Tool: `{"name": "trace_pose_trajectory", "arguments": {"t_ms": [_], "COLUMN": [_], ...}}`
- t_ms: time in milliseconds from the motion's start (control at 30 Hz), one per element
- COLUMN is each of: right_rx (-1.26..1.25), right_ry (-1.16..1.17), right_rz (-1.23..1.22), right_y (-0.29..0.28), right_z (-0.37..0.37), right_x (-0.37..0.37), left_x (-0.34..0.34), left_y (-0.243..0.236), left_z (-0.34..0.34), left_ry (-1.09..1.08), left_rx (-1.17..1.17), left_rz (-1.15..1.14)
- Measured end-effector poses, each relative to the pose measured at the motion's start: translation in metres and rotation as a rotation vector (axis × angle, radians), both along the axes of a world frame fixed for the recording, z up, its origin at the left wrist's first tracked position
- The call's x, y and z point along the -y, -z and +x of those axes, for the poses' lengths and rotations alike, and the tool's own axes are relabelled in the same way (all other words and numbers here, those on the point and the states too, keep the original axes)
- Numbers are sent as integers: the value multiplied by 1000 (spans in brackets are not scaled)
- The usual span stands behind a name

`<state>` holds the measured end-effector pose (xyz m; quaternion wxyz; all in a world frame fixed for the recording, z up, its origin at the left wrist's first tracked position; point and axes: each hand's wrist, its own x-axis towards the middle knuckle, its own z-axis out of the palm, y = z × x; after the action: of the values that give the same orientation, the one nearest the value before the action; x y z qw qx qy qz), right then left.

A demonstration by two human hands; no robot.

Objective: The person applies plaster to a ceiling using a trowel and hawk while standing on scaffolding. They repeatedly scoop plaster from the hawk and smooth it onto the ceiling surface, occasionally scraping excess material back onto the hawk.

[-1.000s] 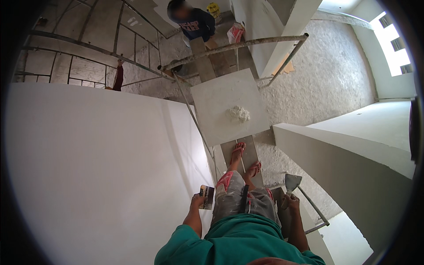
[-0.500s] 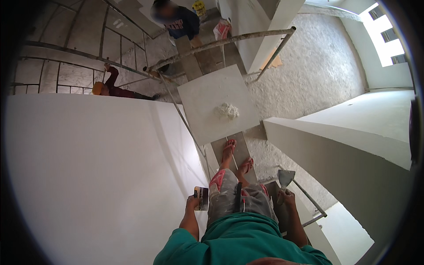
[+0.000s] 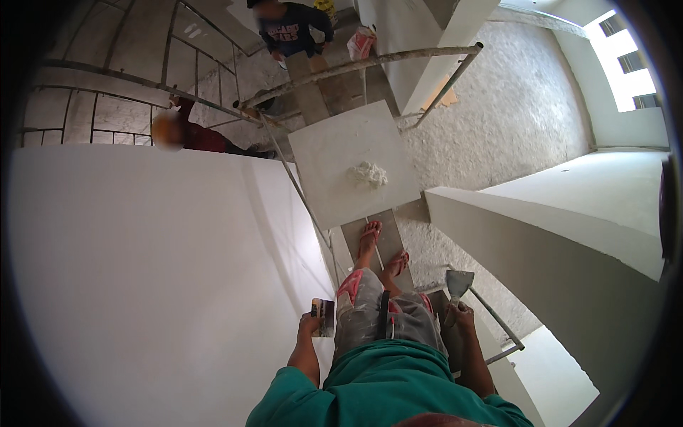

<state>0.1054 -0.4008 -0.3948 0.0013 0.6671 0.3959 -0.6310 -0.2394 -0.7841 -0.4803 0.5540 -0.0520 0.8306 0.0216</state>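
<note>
My left hand (image 3: 310, 324) grips a flat rectangular plastering blade (image 3: 326, 318) with a dark face, held low beside my left leg. On the other side, my right hand (image 3: 461, 315) is closed round the handle of a putty knife (image 3: 459, 283), its wide grey blade pointing up and away from me. Beyond my feet lies a pale square board (image 3: 334, 156), out of reach of both tools. A lumpy heap of white plaster (image 3: 368, 174) rests on it, near the middle.
I stand on narrow scaffold planks (image 3: 380, 245). Metal scaffold pipes (image 3: 370, 60) frame the board. A smooth white wall (image 3: 156, 270) fills the left; another wall (image 3: 541, 277) edges the right. Below are a person in a dark sweater (image 3: 293, 32) and one in an orange helmet (image 3: 168, 132).
The person in the dark sweater has shifted and turned more towards me. The helmeted person has moved slightly right. My hands hold nearly the same places, both tools still in them.
</note>
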Motion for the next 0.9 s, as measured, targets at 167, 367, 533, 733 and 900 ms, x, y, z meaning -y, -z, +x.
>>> {"name": "trace_pose_trajectory", "arguments": {"t_ms": [167, 367, 533, 733, 900], "right_rx": [-1, 26, -21, -58, -80], "right_ry": [0, 0, -52, -31, -41], "right_rz": [19, 15, -29, -41, -29], "right_y": [3, 6, 7, 2, 2], "right_z": [3, 7, 7, -2, -6], "right_x": [4, 7, 3, -4, -7], "left_x": [-3, -10, -1, -12, -10], "left_y": [0, 0, 10, 10, 12], "left_z": [-5, -17, -22, -35, -39], "left_ry": [36, 5, 87, -5, -60], "left_rx": [-21, -18, -93, 11, 11], "left_rz": [35, 16, 54, 27, 35]}}
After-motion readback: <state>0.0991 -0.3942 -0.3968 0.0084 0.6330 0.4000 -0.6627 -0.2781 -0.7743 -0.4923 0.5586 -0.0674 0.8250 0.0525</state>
